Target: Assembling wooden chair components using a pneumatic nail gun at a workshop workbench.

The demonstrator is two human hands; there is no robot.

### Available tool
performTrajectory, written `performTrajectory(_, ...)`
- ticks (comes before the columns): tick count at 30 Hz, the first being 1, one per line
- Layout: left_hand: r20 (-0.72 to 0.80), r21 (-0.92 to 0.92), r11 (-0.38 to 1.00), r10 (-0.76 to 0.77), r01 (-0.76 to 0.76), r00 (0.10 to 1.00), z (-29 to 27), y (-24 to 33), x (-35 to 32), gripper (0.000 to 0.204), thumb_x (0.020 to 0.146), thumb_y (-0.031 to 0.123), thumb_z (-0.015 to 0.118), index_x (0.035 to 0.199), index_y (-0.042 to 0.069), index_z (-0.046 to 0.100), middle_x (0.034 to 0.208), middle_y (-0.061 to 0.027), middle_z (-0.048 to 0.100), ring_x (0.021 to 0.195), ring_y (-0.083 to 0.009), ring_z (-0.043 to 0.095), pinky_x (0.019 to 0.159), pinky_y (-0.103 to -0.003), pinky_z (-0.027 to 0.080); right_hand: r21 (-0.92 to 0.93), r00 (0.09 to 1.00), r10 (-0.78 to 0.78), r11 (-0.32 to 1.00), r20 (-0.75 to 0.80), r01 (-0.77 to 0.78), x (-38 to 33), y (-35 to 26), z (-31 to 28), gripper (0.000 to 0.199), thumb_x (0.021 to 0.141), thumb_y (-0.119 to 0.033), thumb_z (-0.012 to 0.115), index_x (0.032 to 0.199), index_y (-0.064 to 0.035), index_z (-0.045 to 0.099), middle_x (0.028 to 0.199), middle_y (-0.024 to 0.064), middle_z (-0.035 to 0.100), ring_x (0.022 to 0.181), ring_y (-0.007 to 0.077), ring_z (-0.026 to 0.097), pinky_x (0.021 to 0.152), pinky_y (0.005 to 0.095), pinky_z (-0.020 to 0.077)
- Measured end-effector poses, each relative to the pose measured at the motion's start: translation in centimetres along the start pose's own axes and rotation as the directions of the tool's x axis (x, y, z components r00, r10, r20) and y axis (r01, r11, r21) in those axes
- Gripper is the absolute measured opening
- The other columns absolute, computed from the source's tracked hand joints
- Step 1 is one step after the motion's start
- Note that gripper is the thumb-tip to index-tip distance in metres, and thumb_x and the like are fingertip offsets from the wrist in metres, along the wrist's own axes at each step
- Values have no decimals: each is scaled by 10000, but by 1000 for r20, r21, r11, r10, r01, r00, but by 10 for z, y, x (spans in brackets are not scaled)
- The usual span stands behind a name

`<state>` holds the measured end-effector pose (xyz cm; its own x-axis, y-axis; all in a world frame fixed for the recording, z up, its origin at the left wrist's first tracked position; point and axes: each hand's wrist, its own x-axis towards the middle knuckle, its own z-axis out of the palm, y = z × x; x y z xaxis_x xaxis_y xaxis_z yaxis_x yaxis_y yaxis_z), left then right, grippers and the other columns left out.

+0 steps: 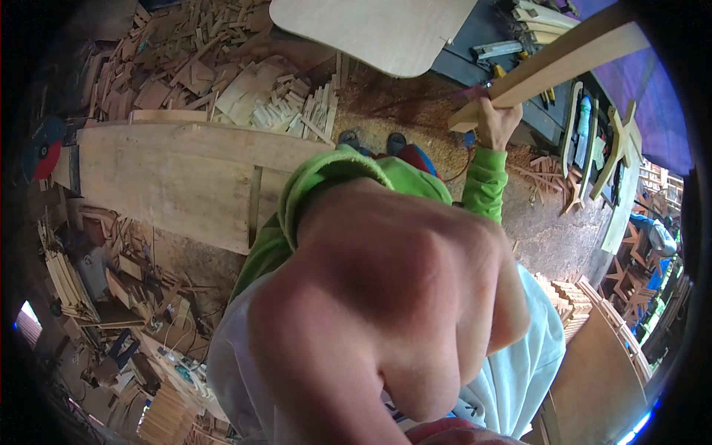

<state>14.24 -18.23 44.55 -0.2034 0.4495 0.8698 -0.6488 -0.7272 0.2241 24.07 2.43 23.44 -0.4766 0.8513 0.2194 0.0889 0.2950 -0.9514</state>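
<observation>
My left hand is very close to the view and fills its middle, with the back of the hand and the knuckles showing. Its fingers are bent and curl down toward the lower edge. The fingertips are hidden, so anything between them cannot be made out. At the upper right, my right hand grips a pale wooden beam near its lower end. The beam slants up and to the right, over a dark workbench. Green sleeves cover both arms.
A pale rounded wooden panel lies at the top. On the left is a wide wooden worktop, with a red disc-shaped tool beyond it. Wood offcuts heap at the upper left. Curved wooden pieces stand at the right.
</observation>
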Motion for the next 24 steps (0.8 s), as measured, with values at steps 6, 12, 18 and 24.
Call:
performTrajectory(6, 212, 118, 991, -87, 63, 973, -19, -15, 12, 262, 831, 244, 578, 645, 72, 513, 493, -28, 378, 406, -160, 314, 432, -284, 286, 59, 1000, 17, 998, 21, -18, 8, -13, -3, 233, 662, -73, 720, 803, 17, 558, 692, 71, 599, 625, 143, 594, 580, 260, 476)
performTrajectory(12, 35, 608, 743, -376, 279, 926, -15, -21, 24, 283, 812, 266, 591, 627, 65, 519, 492, -19, 386, 407, -166, 315, 433, -287, 292, -155, 996, -72, 986, -47, 63, 22, 18, -47, 285, 628, -141, 754, 784, 21, 580, 692, 47, 593, 617, 133, 554, 588, 269, 459)
performTrajectory(18, -253, 874, 309, -372, 376, 893, -12, -48, 23, 273, 778, 254, 590, 598, 57, 533, 497, -12, 420, 437, -173, 354, 437, -290, 311, 2, 993, -2, 1000, -114, 3, 30, 41, -84, 247, 660, -88, 736, 802, 37, 577, 696, 72, 614, 640, 140, 593, 588, 259, 473)
performTrajectory(24, -662, 689, 255, 603, 679, 445, -153, -149, -129, 336, 832, 96, 583, 1112, -36, 451, 970, -111, 487, 836, -153, 499, 676, -273, 433, -70, 993, -88, 994, -73, 83, 31, 42, -92, 281, 678, -17, 670, 904, 42, 514, 749, 73, 562, 643, 176, 599, 610, 289, 489)
